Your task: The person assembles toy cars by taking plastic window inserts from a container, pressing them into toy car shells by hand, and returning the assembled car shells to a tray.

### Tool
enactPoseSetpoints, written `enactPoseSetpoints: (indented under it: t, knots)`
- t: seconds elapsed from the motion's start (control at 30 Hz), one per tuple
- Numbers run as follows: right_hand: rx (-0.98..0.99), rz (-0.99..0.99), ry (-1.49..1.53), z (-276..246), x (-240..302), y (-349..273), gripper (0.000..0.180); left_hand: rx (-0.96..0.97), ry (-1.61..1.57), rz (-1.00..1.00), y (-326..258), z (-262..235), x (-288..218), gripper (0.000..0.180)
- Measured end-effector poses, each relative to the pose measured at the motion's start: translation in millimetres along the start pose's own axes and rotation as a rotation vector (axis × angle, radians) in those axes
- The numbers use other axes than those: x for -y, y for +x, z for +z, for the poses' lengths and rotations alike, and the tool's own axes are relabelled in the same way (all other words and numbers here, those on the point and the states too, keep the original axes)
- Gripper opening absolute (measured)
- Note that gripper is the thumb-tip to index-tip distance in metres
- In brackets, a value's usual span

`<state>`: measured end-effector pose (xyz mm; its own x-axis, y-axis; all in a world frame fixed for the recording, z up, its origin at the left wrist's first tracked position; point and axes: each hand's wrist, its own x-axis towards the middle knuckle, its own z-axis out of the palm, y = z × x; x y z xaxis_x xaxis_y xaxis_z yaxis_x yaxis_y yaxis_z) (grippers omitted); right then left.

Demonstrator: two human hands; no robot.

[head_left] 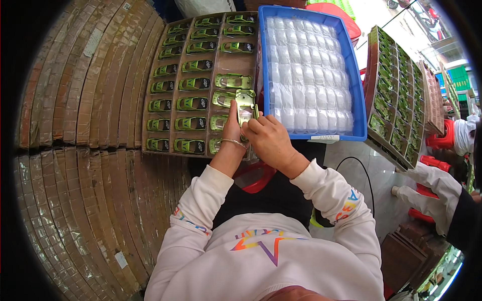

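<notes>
My left hand (232, 123) is closed on a bright green toy car body shell (245, 100), its hollow inside showing upward. My right hand (271, 139) is pinched at the shell's right edge; whatever lies between its fingertips is hidden. Both hands are above the near right corner of a brown cardboard tray (231, 59) with long dividers. Rows of green toy car shells (195, 83) fill it, most with dark windows and hoods up. Beneath and beside my left hand, several shells (233, 81) lie hollow side up.
To the right stands a blue plastic crate (358, 88) of rounded, translucent white pieces (304, 75). Cardboard trays (75, 75) are stacked along the left. Another tray of green shells (394, 95) leans at right, near red stools (438, 139) and another person's pale sleeve (434, 183).
</notes>
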<state>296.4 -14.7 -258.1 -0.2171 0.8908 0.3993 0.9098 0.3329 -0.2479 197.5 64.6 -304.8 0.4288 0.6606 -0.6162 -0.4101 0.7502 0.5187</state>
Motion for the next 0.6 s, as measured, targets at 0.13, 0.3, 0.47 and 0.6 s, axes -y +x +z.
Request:
enactPoseSetpoints:
  t: [0.13,0.3,0.47,0.6]
  knots:
    - [-0.033,0.018,0.007,5,-6,-5,0.010,0.001,0.025,0.005,0,5,1,0.052]
    - [0.058,0.068,0.027,9,-5,-4,0.009,-0.224,0.210,-0.055,-7,4,-3,0.057]
    - [0.135,0.078,0.072,8,-10,0,0.008,-0.101,0.261,-0.006,-10,-1,-1,0.053]
    - [0.111,0.075,0.080,22,-15,-13,0.008,-0.024,0.345,0.168,3,-10,19,0.030]
